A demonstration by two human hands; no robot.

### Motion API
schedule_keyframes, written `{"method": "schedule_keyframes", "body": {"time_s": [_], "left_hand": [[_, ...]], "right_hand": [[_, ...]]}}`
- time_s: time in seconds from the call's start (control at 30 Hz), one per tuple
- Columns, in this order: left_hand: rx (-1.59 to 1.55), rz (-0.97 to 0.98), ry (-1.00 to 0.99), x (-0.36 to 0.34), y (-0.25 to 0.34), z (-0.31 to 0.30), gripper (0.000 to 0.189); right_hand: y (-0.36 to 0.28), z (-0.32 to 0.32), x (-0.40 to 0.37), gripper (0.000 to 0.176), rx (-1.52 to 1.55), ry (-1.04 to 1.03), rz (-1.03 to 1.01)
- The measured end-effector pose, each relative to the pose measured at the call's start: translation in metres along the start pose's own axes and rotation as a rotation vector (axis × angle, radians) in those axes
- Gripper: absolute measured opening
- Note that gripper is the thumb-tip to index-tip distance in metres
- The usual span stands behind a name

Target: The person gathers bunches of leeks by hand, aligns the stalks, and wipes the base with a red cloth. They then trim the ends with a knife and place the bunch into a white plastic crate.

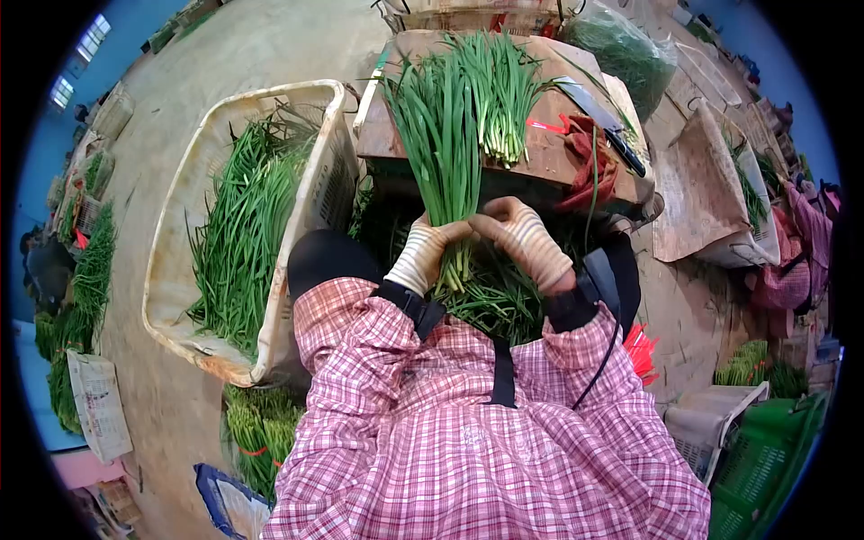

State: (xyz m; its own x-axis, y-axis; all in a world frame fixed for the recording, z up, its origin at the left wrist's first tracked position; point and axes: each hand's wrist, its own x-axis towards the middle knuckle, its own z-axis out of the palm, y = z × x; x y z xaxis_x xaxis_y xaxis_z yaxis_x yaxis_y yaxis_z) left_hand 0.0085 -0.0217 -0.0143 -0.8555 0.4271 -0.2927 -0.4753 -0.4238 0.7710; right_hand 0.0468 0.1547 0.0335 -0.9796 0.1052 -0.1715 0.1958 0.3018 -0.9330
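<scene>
My left hand (427,249), in a striped glove with bare fingertips, is closed around a bunch of garlic chives (441,153). The bunch's green leaves lean up over the near edge of the work board (378,144), and its pale stem ends point down toward my lap. Touching the right side of these stems, the curled fingers of my right hand (520,236) are pinched together; what they grip there is hidden. A second pile of chives (506,103) lies on the board beside the held bunch. Loose chives (495,301) fill the space below my hands.
A white crate (337,135) with chives stands on my left. On the board's right lie a knife (594,112), a red cloth (589,166) and red ties (549,124). More red ties (641,353) hang by my right side. A green crate (765,459) sits lower right.
</scene>
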Motion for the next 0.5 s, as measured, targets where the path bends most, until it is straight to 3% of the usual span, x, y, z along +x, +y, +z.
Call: {"method": "schedule_keyframes", "body": {"time_s": [0.07, 0.13, 0.2, 0.23, 0.3, 0.37, 0.4, 0.43, 0.47, 0.5], "left_hand": [[0.0, 0.033, -0.024, -0.002, 0.0, 0.0, 0.045], [-0.012, 0.164, -0.061, -0.004, 0.007, 0.003, 0.048], [0.088, 0.297, -0.072, -0.003, 0.018, -0.004, 0.05], [0.319, 0.45, -0.023, -0.008, 0.039, 0.003, 0.053], [0.572, 0.583, 0.048, 0.005, 0.075, 0.006, 0.061], [0.904, 0.604, 0.095, 0.018, 0.121, 0.016, 0.069], [0.828, 0.655, 0.045, 0.024, 0.14, 0.026, 0.069], [0.75, 0.707, -0.007, 0.027, 0.159, 0.038, 0.069], [0.58, 0.707, -0.116, 0.027, 0.174, 0.052, 0.065], [0.599, 0.747, -0.161, 0.041, 0.185, 0.055, 0.065]], "right_hand": [[0.008, 0.002, 0.023, 0.054, 0.131, -0.215, -0.21], [-0.039, 0.008, 0.018, 0.047, 0.587, -0.347, 0.051], [-0.056, 0.016, 0.029, 0.05, 0.587, -0.359, -0.189], [-0.068, 0.019, 0.033, 0.051, 0.588, -0.365, -0.305], [-0.104, 0.013, 0.037, 0.057, 0.594, -0.404, -0.262], [-0.134, 0.004, 0.053, 0.057, 0.373, -0.273, -0.504], [-0.146, 0.001, 0.062, 0.056, 0.284, -0.194, -0.637], [-0.168, -0.007, 0.066, 0.056, 0.31, -0.196, -0.577], [-0.181, -0.014, 0.071, 0.057, 0.244, -0.194, -0.611], [-0.19, -0.022, 0.079, 0.058, 0.177, -0.192, -0.644]]}}
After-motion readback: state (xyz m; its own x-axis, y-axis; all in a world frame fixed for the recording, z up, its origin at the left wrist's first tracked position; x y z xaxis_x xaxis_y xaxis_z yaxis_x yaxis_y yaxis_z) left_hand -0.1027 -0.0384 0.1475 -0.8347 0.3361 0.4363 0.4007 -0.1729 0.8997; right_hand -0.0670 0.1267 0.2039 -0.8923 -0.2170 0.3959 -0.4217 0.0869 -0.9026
